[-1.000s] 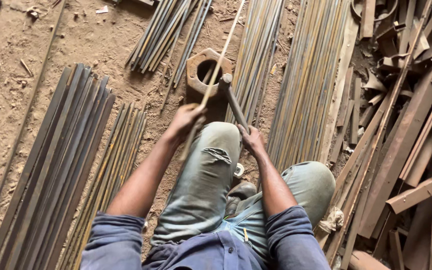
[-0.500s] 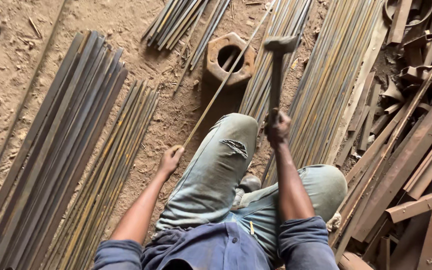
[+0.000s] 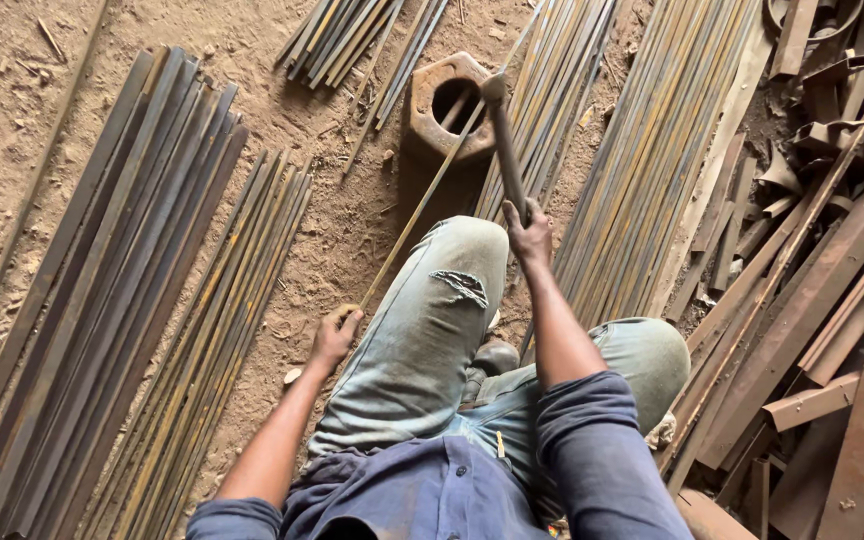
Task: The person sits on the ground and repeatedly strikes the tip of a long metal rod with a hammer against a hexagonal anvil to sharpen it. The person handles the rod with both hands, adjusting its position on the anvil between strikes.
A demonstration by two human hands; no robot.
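Sandy dirt floor [image 3: 42, 130] carries my bundled steel strips, scrap at three o'clock. My right hand [image 3: 529, 232] is clenched on the hammer [image 3: 500, 130], its head over the hexagonal block [image 3: 449, 105] at twelve. My left hand [image 3: 335, 335] grips the thin rod [image 3: 422, 205].

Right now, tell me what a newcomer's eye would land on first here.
The hammer in the right hand at centre, its head down on a thin rod lying across the hexagonal metal block. The left hand grips that rod's near end. Long bundles of steel strips cover the dirt floor on the left.
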